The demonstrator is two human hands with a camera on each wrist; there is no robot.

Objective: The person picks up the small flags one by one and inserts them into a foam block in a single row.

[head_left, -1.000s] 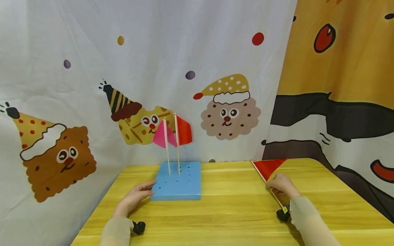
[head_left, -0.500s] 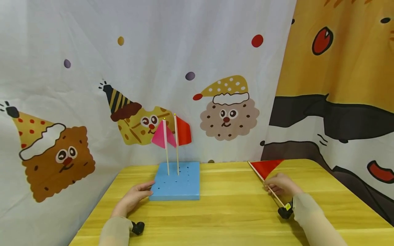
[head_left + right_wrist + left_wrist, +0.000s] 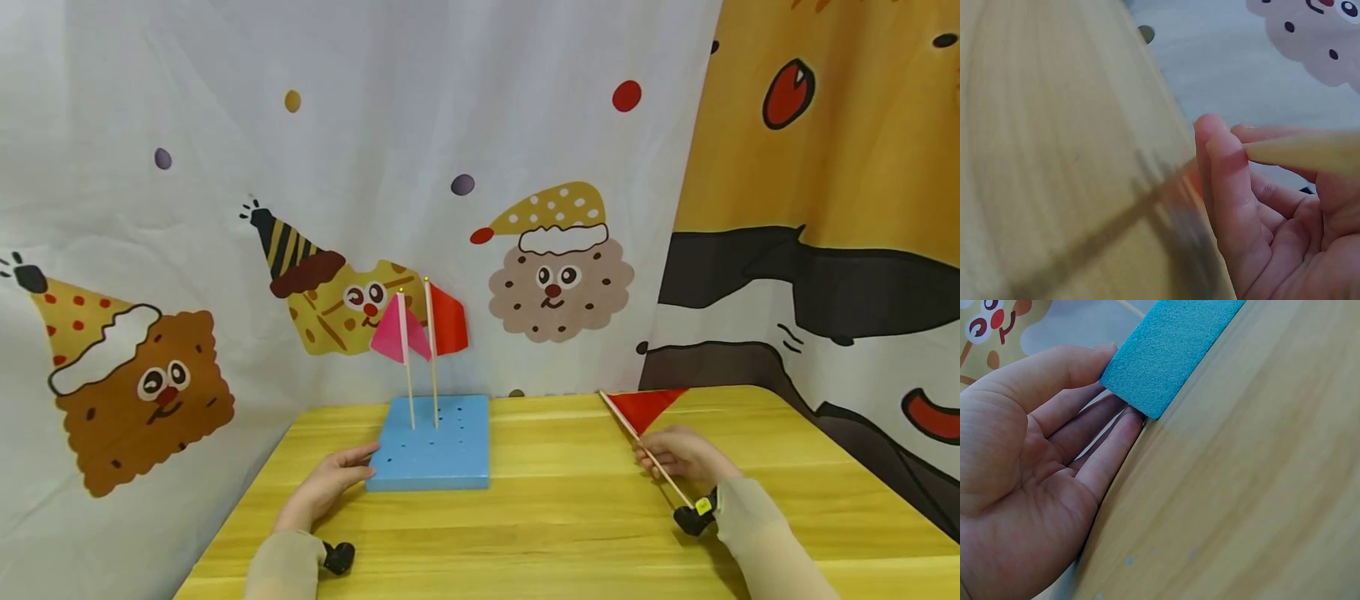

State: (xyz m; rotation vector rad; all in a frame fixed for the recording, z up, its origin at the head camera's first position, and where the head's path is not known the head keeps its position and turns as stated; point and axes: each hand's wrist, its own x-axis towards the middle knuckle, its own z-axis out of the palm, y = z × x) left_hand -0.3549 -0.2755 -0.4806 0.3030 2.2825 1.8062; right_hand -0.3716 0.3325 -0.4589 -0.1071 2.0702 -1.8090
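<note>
My left hand (image 3: 326, 486) rests against the left side of a light-blue foam block (image 3: 435, 458) on the table. In the left wrist view its thumb and fingertips touch the end of the block. Two flags stand upright in the block's holes, a pink flag (image 3: 389, 332) and, to its right, a red flag (image 3: 448, 323). On the right, my right hand (image 3: 684, 454) pinches the wooden stick of another red flag (image 3: 641, 408), which slants with its cloth end up and to the left. The right wrist view shows the stick (image 3: 1310, 151) between thumb and fingers, its shadow on the table.
The wooden table (image 3: 555, 517) reaches back to a white curtain (image 3: 360, 100) printed with cartoon biscuits. More small holes (image 3: 440, 418) dot the block's top. A black wrist camera (image 3: 339, 557) sits on the left wrist.
My right hand has turned and moved slightly left with the red flag, whose stick now shows a gap to its shadow below. The left hand and the block stay in place.
</note>
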